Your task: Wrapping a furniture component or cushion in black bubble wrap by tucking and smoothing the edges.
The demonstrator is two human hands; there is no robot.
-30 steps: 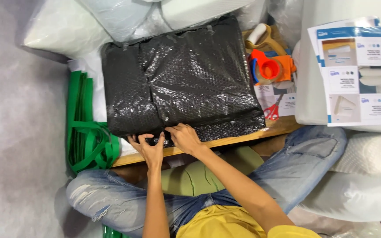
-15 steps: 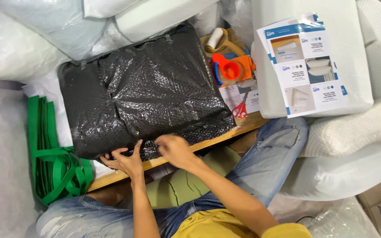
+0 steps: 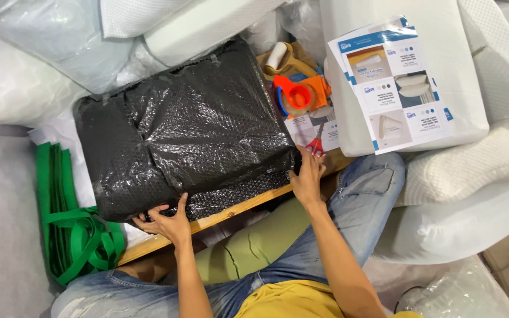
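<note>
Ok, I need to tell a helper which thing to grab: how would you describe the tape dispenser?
Start at the big black bubble-wrapped parcel on the wooden board. Just off its far right corner sits the tape dispenser, between the parcel and a white pillow. It is the only bright orange thing there, holding a roll of brown tape, above the red-handled scissors.

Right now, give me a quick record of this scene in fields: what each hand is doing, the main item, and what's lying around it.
Left hand: fingers spread on the near edge of the black bubble-wrapped bundle
Right hand: at the bundle's right corner, beside the red-handled scissors
Bundle: lies on a wooden board across the person's lap
Tape: orange tape dispenser beyond the scissors
Left side: green straps on the floor
Right side: white pillow with a printed sheet on it
</note>
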